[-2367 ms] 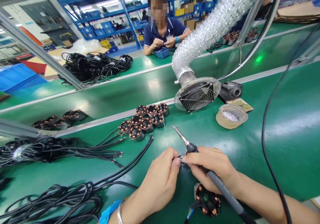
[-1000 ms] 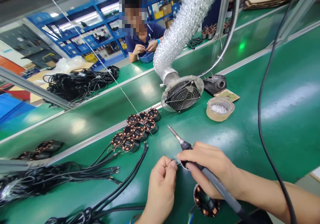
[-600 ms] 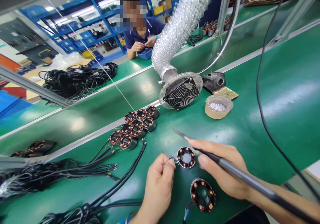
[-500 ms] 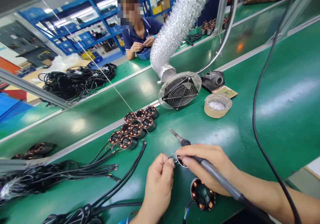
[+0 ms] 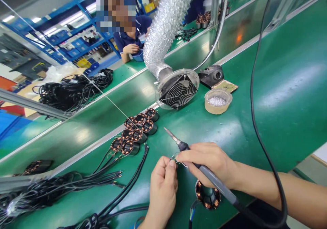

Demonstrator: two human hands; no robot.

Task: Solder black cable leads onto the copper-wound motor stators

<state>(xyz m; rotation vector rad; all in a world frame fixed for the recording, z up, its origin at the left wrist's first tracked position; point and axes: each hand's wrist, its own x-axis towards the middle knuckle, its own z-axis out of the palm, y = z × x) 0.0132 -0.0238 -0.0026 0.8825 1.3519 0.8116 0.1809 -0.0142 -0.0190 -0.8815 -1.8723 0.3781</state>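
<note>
From my end I see a green bench (image 5: pixel 286 126), a copper-dotted black ring (image 5: pixel 211 204), a grey-and-black iron (image 5: pixel 217 182), a silver duct (image 5: pixel 167 28) and concentric silvery circles across the black fan (image 5: pixel 179 92).

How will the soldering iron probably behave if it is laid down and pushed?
The soldering iron looks straight, so probably stiff. Its rounded handle might let it roll. The black cord curves loosely, so likely flexible, and could tug it.

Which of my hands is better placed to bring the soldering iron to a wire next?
Probably your right hand: it holds the soldering iron, which points forward and to the left. Your left hand looks occupied, pinching fine wires.
</note>
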